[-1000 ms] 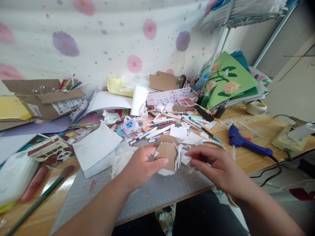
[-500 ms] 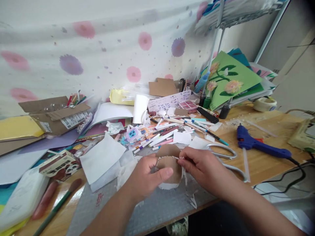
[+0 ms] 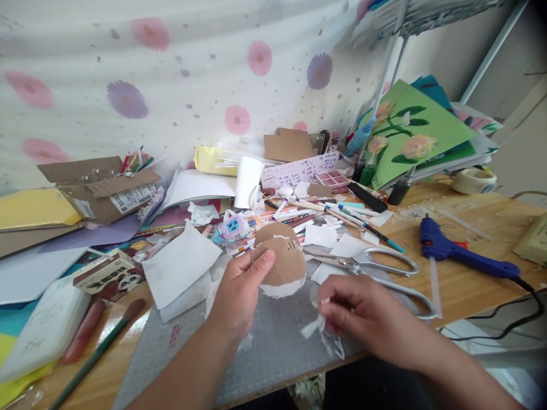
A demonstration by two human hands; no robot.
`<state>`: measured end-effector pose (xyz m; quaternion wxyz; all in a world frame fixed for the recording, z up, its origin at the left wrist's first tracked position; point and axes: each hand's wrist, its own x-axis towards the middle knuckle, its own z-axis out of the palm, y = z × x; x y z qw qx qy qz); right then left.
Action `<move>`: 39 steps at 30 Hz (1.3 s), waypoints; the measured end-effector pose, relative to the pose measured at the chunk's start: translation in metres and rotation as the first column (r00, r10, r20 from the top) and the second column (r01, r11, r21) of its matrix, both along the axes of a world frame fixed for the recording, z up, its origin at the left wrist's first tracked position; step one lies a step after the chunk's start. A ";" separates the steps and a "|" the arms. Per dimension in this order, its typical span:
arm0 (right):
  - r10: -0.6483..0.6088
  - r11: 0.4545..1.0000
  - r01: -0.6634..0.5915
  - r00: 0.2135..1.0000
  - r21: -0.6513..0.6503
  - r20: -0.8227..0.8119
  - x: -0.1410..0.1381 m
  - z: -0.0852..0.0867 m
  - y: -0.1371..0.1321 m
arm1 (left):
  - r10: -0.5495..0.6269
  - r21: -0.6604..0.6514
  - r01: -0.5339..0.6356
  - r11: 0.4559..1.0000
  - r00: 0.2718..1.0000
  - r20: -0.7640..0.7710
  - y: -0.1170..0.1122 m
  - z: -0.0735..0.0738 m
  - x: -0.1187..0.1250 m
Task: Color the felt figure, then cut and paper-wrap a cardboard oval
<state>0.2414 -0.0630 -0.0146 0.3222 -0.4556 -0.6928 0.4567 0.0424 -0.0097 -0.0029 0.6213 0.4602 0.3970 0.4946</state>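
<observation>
My left hand [image 3: 241, 290] is closed on a round cardboard piece [image 3: 284, 265], thumb on its ribbed face. White paper with a ragged edge lines its lower rim, and a second brown round shows behind its top. To the right and lower, my right hand [image 3: 359, 313] pinches a thin torn strip of white paper [image 3: 314, 326], apart from the cardboard. Beneath both hands lies a grey cutting mat [image 3: 273, 353]. Silver scissors [image 3: 367, 262] rest just beyond my right hand, their blades pointing left.
A blue glue gun [image 3: 461, 253] lies on the right with its cord over the table edge. Pens and paper scraps [image 3: 320, 235] crowd the middle. On the left are a torn cardboard box [image 3: 102, 188], a panda-printed box [image 3: 109, 276] and a green-handled brush [image 3: 98, 353].
My right hand has drawn away from the cardboard round, down and to the right, with a paper strip. My left hand has raised and tilted the round, showing its ribbed face.
</observation>
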 end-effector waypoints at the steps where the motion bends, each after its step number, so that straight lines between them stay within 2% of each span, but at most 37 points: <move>1: 0.041 0.999 -0.041 0.998 0.009 0.051 -0.002 0.002 -0.002 | 0.021 -0.013 -0.021 1.000 0.999 0.033 0.000 0.001 0.001; 4: 0.046 0.997 -0.053 0.993 0.058 0.113 -0.004 0.008 -0.005 | 0.051 -0.034 -0.048 0.998 0.995 0.089 -0.001 0.004 0.003; 6: 0.004 0.998 -0.007 0.999 0.069 0.043 -0.006 0.010 -0.003 | 0.052 -0.029 -0.049 0.998 0.993 0.102 -0.001 0.003 0.003; 8: -0.049 0.999 0.051 0.994 0.010 -0.099 -0.011 0.008 0.000 | 0.046 -0.006 -0.046 0.999 0.993 0.104 -0.002 0.001 0.003; 10: -0.151 0.987 0.128 0.950 -0.101 -0.273 -0.020 0.001 0.004 | 0.027 0.028 -0.030 0.999 0.996 0.089 -0.003 -0.002 0.004; 12: -0.283 0.954 0.211 0.869 -0.213 -0.406 -0.032 -0.008 0.008 | -0.015 0.061 0.011 0.998 0.998 0.055 -0.004 -0.005 0.004; 14: -0.388 0.918 0.291 0.804 -0.270 -0.450 -0.042 -0.016 0.011 | -0.068 0.085 0.067 0.994 0.998 0.004 -0.005 -0.007 0.003; 16: -0.426 0.903 0.340 0.789 -0.264 -0.442 -0.047 -0.019 0.013 | -0.107 0.096 0.111 0.989 0.993 -0.045 -0.005 -0.008 0.001; 20: -0.392 0.918 0.341 0.858 -0.202 -0.333 -0.041 -0.013 0.013 | -0.055 0.130 0.073 0.989 0.989 -0.141 -0.002 -0.004 -0.005; 24: -0.279 0.955 0.254 0.944 -0.152 -0.176 -0.031 -0.004 0.011 | -0.004 0.167 0.055 0.984 0.957 -0.290 0.003 0.000 -0.011; 27: -0.229 0.969 0.209 0.961 -0.135 -0.153 -0.029 -0.003 0.009 | 0.012 0.197 0.061 0.979 0.938 -0.347 0.005 0.002 -0.012; 30: -0.213 0.972 0.180 0.947 -0.149 -0.241 -0.031 -0.005 0.007 | -0.003 0.159 0.047 0.986 0.965 -0.263 0.005 0.003 -0.009; 34: -0.290 0.950 0.208 0.862 -0.232 -0.415 -0.037 -0.011 0.004 | -0.036 0.011 0.037 0.999 0.996 -0.077 0.003 0.004 -0.003; 39: -0.379 0.920 0.231 0.735 -0.317 -0.563 -0.049 -0.019 0.003 | 0.060 -0.082 -0.054 0.995 0.995 0.079 -0.003 0.002 0.003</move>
